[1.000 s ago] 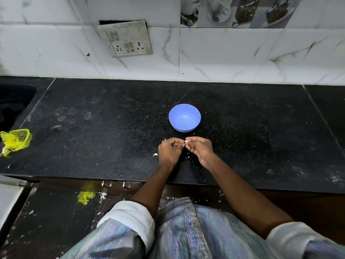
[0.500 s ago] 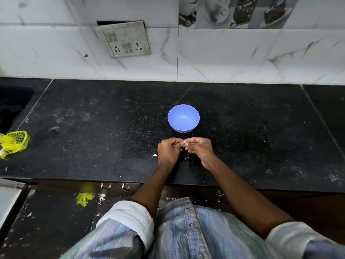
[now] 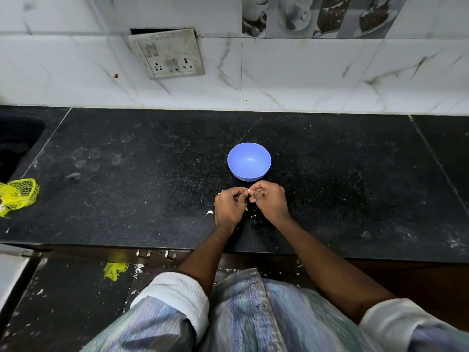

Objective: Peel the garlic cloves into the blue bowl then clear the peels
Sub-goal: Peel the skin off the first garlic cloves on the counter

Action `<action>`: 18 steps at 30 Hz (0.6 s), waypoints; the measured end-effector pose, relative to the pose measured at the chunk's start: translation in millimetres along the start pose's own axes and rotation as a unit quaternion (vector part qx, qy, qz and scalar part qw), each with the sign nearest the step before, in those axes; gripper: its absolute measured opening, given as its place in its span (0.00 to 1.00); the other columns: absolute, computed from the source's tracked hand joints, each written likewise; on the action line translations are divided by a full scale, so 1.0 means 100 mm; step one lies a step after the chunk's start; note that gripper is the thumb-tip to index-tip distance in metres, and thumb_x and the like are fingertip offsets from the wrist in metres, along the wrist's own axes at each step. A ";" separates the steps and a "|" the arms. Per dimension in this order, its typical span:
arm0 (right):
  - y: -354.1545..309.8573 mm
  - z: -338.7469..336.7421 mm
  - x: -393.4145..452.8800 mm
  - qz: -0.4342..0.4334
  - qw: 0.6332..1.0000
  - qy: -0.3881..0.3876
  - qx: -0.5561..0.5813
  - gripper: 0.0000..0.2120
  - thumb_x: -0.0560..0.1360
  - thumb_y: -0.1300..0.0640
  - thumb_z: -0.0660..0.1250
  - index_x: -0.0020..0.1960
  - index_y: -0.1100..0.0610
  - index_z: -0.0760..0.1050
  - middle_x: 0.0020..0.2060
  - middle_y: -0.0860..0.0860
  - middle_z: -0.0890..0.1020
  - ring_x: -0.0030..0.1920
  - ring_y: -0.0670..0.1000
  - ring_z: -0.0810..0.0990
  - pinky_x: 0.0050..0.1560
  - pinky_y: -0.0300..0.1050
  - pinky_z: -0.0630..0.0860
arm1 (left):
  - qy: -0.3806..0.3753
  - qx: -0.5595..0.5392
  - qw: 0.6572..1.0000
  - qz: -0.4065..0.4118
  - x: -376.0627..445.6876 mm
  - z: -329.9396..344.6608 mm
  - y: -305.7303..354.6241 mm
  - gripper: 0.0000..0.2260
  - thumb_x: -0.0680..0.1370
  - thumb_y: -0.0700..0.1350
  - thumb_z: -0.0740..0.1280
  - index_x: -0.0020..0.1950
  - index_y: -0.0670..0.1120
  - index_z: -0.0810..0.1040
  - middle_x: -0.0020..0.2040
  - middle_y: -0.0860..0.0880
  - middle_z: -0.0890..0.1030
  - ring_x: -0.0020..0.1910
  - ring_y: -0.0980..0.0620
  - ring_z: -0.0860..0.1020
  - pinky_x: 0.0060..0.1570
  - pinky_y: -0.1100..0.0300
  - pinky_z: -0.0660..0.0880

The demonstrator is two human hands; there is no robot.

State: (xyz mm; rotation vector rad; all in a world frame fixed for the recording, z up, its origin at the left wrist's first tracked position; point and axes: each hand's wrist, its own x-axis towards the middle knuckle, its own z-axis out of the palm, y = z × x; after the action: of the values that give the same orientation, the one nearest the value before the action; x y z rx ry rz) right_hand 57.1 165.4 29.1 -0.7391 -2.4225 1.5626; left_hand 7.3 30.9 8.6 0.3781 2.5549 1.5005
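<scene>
- You are standing at a home kitchen counter: a black speckled stone countertop [image 3: 152,174] runs the width of your view, with a seam line on each side.
- Behind it, white marble-look wall tiles [image 3: 330,80] form a backsplash, and a strip of decorative tiles [image 3: 317,13] above shows cups and cakes.
- A worn switch-and-socket plate [image 3: 168,54] hangs tilted out of its wall cutout.
- At your far left the counter drops into a dark recess [image 3: 17,143], likely a sink.
- A yellow mesh produce bag [image 3: 17,195] lies on the counter's left end, and a small blue bowl [image 3: 249,161] sits mid-counter.
</scene>
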 end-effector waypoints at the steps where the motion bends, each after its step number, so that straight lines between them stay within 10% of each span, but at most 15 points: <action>1: 0.00 0.00 0.00 -0.007 1.000 0.001 -0.010 0.08 0.76 0.68 0.71 0.46 0.56 0.83 0.37 0.49 0.86 0.37 0.47 0.86 0.45 0.51 0.86 | 0.000 -0.002 1.000 0.001 0.00 0.00 0.00 0.05 0.79 0.44 0.74 0.50 0.51 0.89 0.39 0.57 0.86 0.37 0.60 0.83 0.41 0.58 0.82; 18: 0.00 0.00 -0.02 -0.068 0.994 0.053 -0.071 0.08 0.73 0.69 0.74 0.45 0.57 0.84 0.39 0.46 0.84 0.39 0.43 0.84 0.44 0.49 0.85 | -0.048 -0.267 0.951 -0.150 0.01 0.06 0.12 0.06 0.79 0.38 0.72 0.53 0.41 0.89 0.44 0.44 0.88 0.40 0.54 0.83 0.44 0.57 0.80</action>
State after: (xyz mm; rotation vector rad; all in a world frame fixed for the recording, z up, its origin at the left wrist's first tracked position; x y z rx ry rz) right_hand 58.9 164.8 29.6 -0.6462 -2.4687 1.2796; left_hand 9.2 42.1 16.0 -0.0127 1.9116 1.8940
